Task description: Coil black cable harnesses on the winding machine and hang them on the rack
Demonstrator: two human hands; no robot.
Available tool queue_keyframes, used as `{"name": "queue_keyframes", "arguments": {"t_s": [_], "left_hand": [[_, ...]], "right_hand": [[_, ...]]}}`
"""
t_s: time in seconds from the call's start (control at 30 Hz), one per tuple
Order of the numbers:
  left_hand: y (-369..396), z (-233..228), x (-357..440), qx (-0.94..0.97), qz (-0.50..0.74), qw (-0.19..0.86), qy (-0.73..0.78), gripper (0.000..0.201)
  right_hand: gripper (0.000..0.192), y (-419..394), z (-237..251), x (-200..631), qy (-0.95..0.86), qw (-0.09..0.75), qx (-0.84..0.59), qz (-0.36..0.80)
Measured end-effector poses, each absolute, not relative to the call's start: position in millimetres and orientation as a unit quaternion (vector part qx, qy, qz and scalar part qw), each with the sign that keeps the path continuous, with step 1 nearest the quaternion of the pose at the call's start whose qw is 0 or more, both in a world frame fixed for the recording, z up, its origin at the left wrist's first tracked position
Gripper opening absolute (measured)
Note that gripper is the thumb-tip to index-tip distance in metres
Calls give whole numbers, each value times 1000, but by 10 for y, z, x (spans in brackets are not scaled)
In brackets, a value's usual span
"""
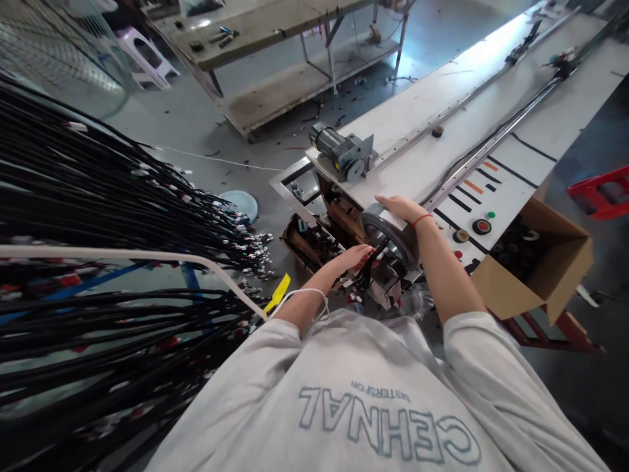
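Your right hand (pixel 400 208) lies flat atop the round wheel (pixel 390 236) at the counter (pixel 491 118) end; your left hand (pixel 354 257) pinches black cables (pixel 369 265) beside it. Feed them straight, steady grip.

Both bare forearms stretched forward from rolled-up grey sleeves. Left hand (pixel 354 255) low, fingers extended and pinched together at the tips. Right hand (pixel 400 208) higher and farther out, palm down, fingers curved, red band at wrist.
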State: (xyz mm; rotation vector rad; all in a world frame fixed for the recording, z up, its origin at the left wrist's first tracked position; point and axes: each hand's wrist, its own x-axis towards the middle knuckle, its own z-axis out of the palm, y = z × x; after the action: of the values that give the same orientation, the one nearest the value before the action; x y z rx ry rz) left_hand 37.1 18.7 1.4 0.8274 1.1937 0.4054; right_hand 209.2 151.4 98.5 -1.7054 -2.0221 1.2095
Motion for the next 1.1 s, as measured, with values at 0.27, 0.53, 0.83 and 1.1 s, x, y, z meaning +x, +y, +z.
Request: {"name": "queue_keyframes", "arguments": {"t_s": [0.27, 0.53, 0.83, 1.1], "left_hand": [[51, 403, 757, 671, 16, 295, 680, 39], [334, 657, 348, 671, 70, 311, 669, 30], [397, 783, 141, 689, 35, 273, 670, 28], [365, 780, 160, 691, -6, 251, 678, 36]], "right_hand": [[62, 738, 544, 2699, -636, 322, -575, 402], [30, 15, -37, 3394, -509, 88, -828, 218], [59, -636, 583, 2765, -436, 226, -373, 787], [70, -430, 457, 1939, -415, 137, -457, 775]]}}
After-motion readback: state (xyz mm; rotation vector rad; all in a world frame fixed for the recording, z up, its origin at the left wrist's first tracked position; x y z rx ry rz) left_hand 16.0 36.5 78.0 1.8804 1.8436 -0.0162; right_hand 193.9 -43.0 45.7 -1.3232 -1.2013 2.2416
